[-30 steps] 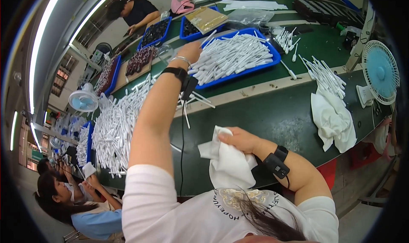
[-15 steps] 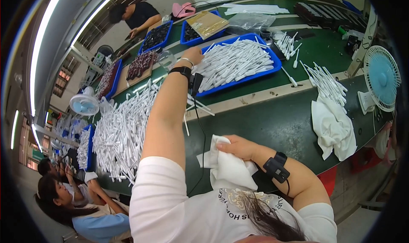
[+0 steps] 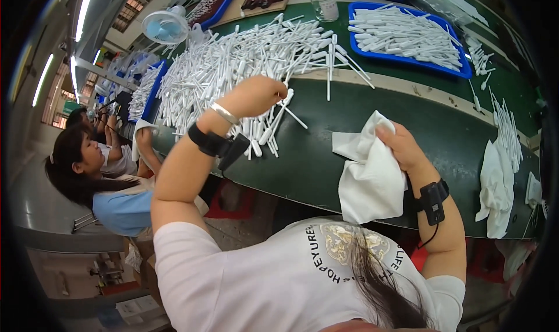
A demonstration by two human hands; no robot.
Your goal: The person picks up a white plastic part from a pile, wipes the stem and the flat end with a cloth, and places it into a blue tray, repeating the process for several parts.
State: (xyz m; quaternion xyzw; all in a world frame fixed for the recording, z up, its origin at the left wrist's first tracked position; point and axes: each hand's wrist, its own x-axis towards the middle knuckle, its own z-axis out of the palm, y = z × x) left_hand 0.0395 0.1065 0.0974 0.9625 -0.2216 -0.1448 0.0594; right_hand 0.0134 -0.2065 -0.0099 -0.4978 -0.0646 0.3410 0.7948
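Positions are given relative to the large pile of white plastic sticks on the green bench.

To the left of the pile, seated co-workers are seen at the bench edge, and a small blue fan stands at the pile's far-left corner.

At the near edge of the pile, the left hand is closed into a fist, and a few white sticks are seen projecting below it; it is judged to be gripping them, though the count cannot be told. One second earlier this hand was stretched out over the blue tray, which lies to the right of and beyond the pile. It has since been drawn back to the pile's near edge. From this it is judged that a fresh handful has been gathered and is being brought toward the cloth.

To the right of the pile, the right hand is closed on a crumpled white cloth, which hangs below it over the bench edge, much as it did before.

Farther right, more white cloths lie on the bench, with loose sticks beside them.
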